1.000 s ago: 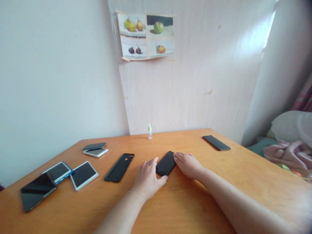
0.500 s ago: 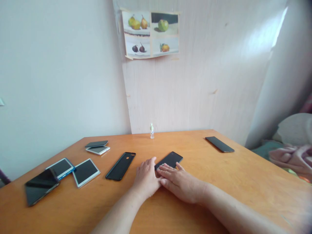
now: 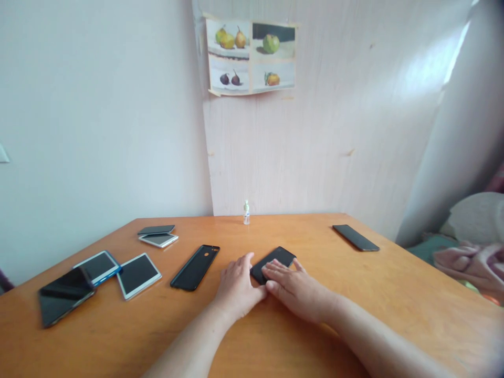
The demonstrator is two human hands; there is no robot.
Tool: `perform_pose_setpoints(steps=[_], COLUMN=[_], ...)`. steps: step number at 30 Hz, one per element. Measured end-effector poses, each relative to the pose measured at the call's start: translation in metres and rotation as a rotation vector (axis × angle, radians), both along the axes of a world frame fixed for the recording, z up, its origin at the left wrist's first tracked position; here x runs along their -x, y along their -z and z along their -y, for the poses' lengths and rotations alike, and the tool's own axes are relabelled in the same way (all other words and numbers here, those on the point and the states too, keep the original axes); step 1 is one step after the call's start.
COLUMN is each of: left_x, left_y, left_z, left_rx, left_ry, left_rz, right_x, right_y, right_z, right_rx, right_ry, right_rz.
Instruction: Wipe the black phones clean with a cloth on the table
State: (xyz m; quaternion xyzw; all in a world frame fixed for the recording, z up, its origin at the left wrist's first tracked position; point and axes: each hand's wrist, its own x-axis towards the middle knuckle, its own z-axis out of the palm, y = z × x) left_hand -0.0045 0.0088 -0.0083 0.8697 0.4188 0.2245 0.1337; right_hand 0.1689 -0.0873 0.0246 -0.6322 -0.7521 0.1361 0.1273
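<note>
A dark phone [image 3: 275,256] lies flat on the wooden table in front of me, partly covered by my fingers. My right hand [image 3: 295,286] rests on its near part, fingers stretched out flat. At the phone's left edge is my left hand [image 3: 238,289], thumb and fingers apart, the thumb reaching toward my right hand. Whether the left fingers touch the phone I cannot tell. Left of that hand lies a black phone case [image 3: 196,268], hollow side up, with a camera cutout at its far end.
On the left lie a black device [image 3: 65,296], a white-framed device in blue [image 3: 100,266] and a white one [image 3: 138,275]. Behind them a dark phone [image 3: 156,230] overlaps a white phone [image 3: 159,240]. A small bottle [image 3: 246,214] stands at the back; another dark phone [image 3: 355,238] lies right.
My right hand has slid slightly to the right over the phone, uncovering more of its near left part. My left hand stays almost in place. The view has shifted a little.
</note>
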Motion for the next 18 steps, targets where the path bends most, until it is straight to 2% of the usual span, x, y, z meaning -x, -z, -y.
perform_pose_setpoints(steps=[2, 4, 9, 11, 13, 16, 18], left_x=[0.001, 0.000, -0.003, -0.004, -0.004, -0.004, -0.003], left_y=[0.000, -0.002, -0.006, -0.005, -0.004, -0.002, -0.002], left_z=[-0.001, 0.000, 0.004, 0.006, 0.007, 0.009, 0.009], left_rx=[0.016, 0.022, 0.043, 0.043, 0.034, 0.017, 0.016], left_ry=[0.010, 0.010, 0.025, 0.051, 0.082, 0.108, 0.109], left_rz=[0.003, 0.015, 0.041, 0.053, 0.060, 0.064, 0.068], right_x=[0.011, 0.009, -0.028, -0.033, -0.026, -0.002, 0.008], right_y=[-0.004, -0.003, 0.015, 0.018, 0.016, 0.009, 0.007], right_z=[0.004, 0.001, -0.019, -0.020, -0.016, -0.005, -0.003], right_rx=[0.012, 0.014, -0.037, -0.042, -0.038, -0.016, 0.002], right_ry=[-0.106, -0.076, 0.320, 0.374, 0.296, 0.044, -0.058], right_rz=[-0.051, -0.037, 0.152, 0.184, 0.166, 0.076, 0.032])
